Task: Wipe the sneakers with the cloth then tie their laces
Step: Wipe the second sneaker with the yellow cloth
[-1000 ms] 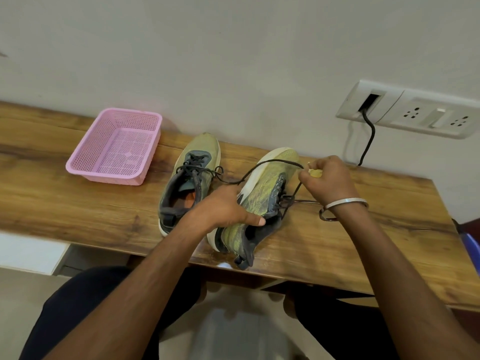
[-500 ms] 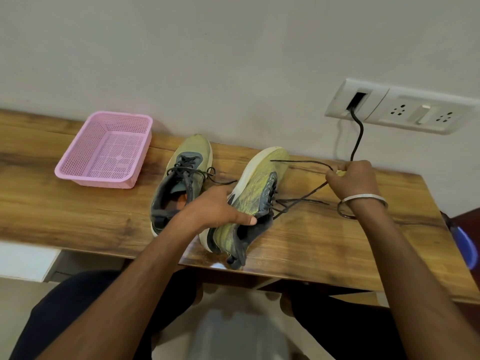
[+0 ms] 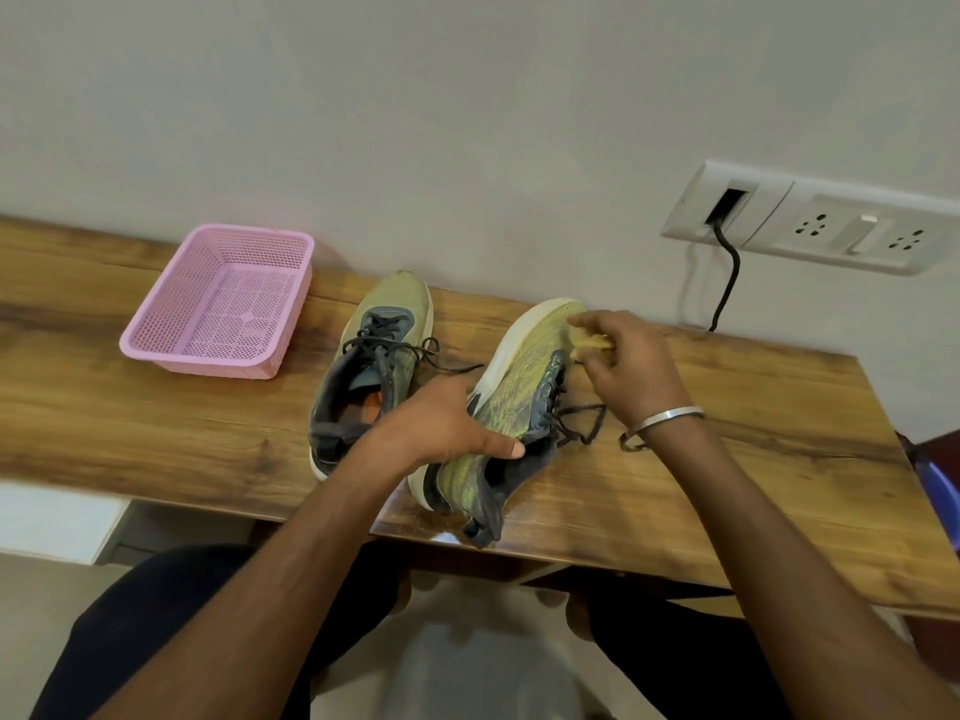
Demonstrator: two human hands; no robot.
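Now wiping: left hand gripping the tilted right sneaker on the table, right hand pinching a yellow cloth at its toe. Laces untied. Next, probably: rub along the upper, then knot.

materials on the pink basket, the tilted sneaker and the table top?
Pink basket: looks like moulded plastic, matte, with a perforated grid in walls and floor.
Tilted sneaker: yellow-green upper looks like knit mesh by its fine woven pattern; white sole probably foam or rubber; dark cord laces.
Table: wood-grain surface with a slight sheen; solid wood or laminate, cannot tell.
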